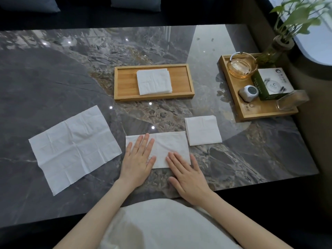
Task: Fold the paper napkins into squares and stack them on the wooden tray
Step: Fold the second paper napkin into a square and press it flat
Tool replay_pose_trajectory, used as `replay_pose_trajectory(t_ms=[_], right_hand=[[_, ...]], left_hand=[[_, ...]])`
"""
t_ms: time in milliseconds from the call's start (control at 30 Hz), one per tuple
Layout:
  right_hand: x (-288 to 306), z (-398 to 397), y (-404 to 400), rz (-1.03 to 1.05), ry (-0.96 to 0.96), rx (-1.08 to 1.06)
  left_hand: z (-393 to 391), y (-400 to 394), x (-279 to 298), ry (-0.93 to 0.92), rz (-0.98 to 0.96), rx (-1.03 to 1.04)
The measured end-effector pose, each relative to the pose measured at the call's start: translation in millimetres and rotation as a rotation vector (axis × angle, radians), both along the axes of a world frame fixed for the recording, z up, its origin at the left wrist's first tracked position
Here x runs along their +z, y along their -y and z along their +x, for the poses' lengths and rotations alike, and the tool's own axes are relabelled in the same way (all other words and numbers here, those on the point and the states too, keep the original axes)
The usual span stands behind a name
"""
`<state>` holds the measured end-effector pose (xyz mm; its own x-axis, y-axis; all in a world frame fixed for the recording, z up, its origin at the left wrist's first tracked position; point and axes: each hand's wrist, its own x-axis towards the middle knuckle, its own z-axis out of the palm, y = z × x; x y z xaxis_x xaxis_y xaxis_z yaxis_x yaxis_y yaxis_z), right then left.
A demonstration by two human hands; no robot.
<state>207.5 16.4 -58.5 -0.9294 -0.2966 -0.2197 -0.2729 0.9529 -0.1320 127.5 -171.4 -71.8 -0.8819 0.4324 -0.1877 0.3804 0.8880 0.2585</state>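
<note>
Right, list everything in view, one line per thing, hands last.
marble table: one, grey
wooden tray: one, tan, centre
folded napkin stack: one, white, on that tray
unfolded napkin: one, white, left
half-folded napkin: one, white, under both hands
folded napkin: one, white, right of it
second tray: one, tan, far right
glass bowl: one, amber, there
box: one, green-white, there
plant: one, green
left hand: flat, fingers straight
right hand: flat
</note>
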Motion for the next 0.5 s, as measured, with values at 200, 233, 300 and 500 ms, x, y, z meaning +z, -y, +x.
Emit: replay_pose_trajectory(t_ms=[200,233,300,500], right_hand=[[0,15,-28,0.005,0.002,-0.133],[-1,16,-30,0.007,0.004,-0.135],[-1,16,-30,0.0,0.006,-0.14],[3,13,-28,-0.118,0.029,-0.16]], left_hand=[[0,0,0,0.006,0.028,0.005],[1,2,0,0.005,0.019,0.021],[4,7,0,-0.009,-0.031,0.067],[4,7,11,-0.007,-0.071,0.129]])
